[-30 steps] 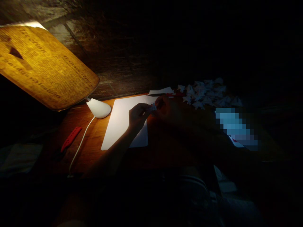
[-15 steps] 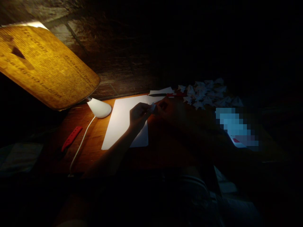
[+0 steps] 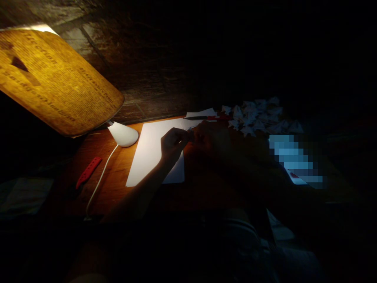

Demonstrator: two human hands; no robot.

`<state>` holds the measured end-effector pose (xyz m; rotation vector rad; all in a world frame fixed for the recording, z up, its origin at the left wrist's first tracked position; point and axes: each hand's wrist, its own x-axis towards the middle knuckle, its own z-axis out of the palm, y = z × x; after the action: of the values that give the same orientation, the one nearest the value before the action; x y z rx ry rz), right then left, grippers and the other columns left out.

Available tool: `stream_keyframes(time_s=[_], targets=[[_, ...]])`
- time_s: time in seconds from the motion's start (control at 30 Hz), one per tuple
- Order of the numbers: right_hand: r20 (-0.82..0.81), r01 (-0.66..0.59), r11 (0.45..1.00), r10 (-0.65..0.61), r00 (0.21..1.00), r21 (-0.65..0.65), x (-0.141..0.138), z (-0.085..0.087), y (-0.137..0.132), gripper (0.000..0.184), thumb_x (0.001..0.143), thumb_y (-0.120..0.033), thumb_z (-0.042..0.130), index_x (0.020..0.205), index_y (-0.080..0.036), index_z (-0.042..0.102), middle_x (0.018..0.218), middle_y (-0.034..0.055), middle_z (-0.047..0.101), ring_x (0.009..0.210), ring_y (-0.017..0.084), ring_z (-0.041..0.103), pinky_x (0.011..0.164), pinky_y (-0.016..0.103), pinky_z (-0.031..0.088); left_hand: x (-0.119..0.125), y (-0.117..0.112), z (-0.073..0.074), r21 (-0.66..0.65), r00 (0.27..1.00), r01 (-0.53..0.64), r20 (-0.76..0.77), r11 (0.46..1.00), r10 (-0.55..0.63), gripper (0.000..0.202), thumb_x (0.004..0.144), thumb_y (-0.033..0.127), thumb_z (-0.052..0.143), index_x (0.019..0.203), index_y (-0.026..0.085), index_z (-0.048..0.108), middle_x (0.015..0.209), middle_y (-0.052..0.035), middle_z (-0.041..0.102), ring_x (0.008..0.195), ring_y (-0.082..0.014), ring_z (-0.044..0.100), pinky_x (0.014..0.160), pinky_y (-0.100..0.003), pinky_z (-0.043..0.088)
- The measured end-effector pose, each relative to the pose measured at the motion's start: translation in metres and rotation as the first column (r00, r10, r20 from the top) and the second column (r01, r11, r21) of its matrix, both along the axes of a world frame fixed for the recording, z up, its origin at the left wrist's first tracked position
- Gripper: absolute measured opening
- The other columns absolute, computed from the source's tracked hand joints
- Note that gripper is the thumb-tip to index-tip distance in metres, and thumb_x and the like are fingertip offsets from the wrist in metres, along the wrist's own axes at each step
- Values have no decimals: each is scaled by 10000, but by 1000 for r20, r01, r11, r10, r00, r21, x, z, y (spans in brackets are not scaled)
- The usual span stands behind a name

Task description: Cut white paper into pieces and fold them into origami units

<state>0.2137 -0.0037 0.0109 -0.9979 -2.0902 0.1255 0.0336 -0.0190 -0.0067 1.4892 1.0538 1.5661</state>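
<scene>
The scene is dim, lit by a lamp at the left. My left hand [image 3: 173,142] and my right hand [image 3: 211,137] meet above a white sheet of paper [image 3: 150,151] on the wooden table [image 3: 114,177]. Both hands have their fingers pinched together around a small white paper piece [image 3: 190,133], now almost hidden between them. A pile of several small folded white paper pieces [image 3: 257,116] lies to the right of my hands, at the table's far side.
A white lamp base [image 3: 123,134] with a yellow printed shade [image 3: 55,82] and a white cord [image 3: 98,181] stands at the left. A red strip [image 3: 87,172] lies near the cord. A red-and-black pen [image 3: 206,117] rests on paper behind my hands. A blurred lit screen [image 3: 294,159] sits at the right.
My hands have closed in around the small paper piece, which showed white between the fingers before and is now nearly covered. Nothing else has moved.
</scene>
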Motion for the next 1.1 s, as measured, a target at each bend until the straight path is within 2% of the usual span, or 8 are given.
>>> stream_keyframes(time_s=[0.13, 0.27, 0.4, 0.5, 0.57, 0.73, 0.93, 1.1], targets=[[-197, -125, 990, 110, 974, -65, 1, -2, 3, 185, 1001, -339, 626, 891, -204, 691, 925, 50, 731, 771, 178, 660, 704, 314, 454, -2, 1, 1, 5, 1000, -3, 20, 1000, 2, 184, 825, 285, 856, 876, 194, 704, 806, -28, 765, 749, -160, 763, 756, -321, 662], [-346, -140, 970, 64, 936, -201, -2, -4, 6, 163, 952, -389, 699, 964, -226, 701, 960, 38, 770, 758, 179, 693, 704, 318, 502, -4, 3, -1, 16, 1000, 0, 31, 1000, -1, 192, 813, 272, 863, 904, 193, 714, 834, -25, 770, 766, -160, 769, 770, -326, 665], [-379, -147, 950, 33, 925, -276, -5, -3, 5, 166, 911, -374, 732, 985, -226, 726, 909, 33, 792, 725, 188, 712, 665, 315, 514, -4, 3, -4, 28, 1000, -6, 5, 1000, 6, 179, 819, 272, 852, 916, 193, 724, 879, -31, 782, 807, -158, 771, 793, -318, 660], [-357, -129, 951, 21, 934, -280, -5, -1, 3, 127, 908, -346, 728, 952, -228, 747, 820, 23, 783, 738, 199, 727, 676, 316, 519, -4, 4, -6, 32, 1000, -15, -14, 999, 16, 185, 824, 290, 853, 917, 194, 724, 890, -34, 784, 826, -158, 769, 796, -310, 653], [-358, -130, 955, 27, 933, -268, -5, -1, 2, 115, 904, -313, 725, 966, -223, 760, 835, 27, 791, 762, 204, 739, 699, 321, 528, -4, 5, -7, 46, 999, -35, -32, 998, 36, 204, 821, 302, 861, 921, 192, 722, 893, -38, 783, 836, -161, 767, 798, -311, 650], [-358, -154, 962, 66, 932, -224, -5, 0, 0, 137, 911, -263, 705, 1004, -202, 783, 902, 47, 812, 802, 214, 758, 731, 332, 545, -5, 4, -5, 239, 980, -62, -169, 969, 105, 161, 849, 258, 838, 961, 188, 745, 915, -44, 769, 829, -151, 742, 767, -289, 628], [-368, -162, 958, 66, 927, -235, -7, 5, -5, 128, 930, -251, 700, 1018, -219, 787, 942, 42, 819, 813, 206, 760, 768, 338, 559, -9, -3, 4, 450, 893, -99, -354, 888, 279, 80, 918, 187, 756, 996, 202, 764, 942, -35, 764, 840, -154, 715, 770, -304, 609], [-451, -237, 940, 107, 886, -244, -8, 5, -8, 105, 921, -273, 716, 997, -232, 776, 922, 30, 804, 791, 192, 739, 758, 332, 570, -9, -6, 10, 521, 850, -111, -391, 846, 352, 113, 892, 143, 744, 981, 212, 756, 918, -25, 759, 812, -155, 701, 739, -305, 596]])
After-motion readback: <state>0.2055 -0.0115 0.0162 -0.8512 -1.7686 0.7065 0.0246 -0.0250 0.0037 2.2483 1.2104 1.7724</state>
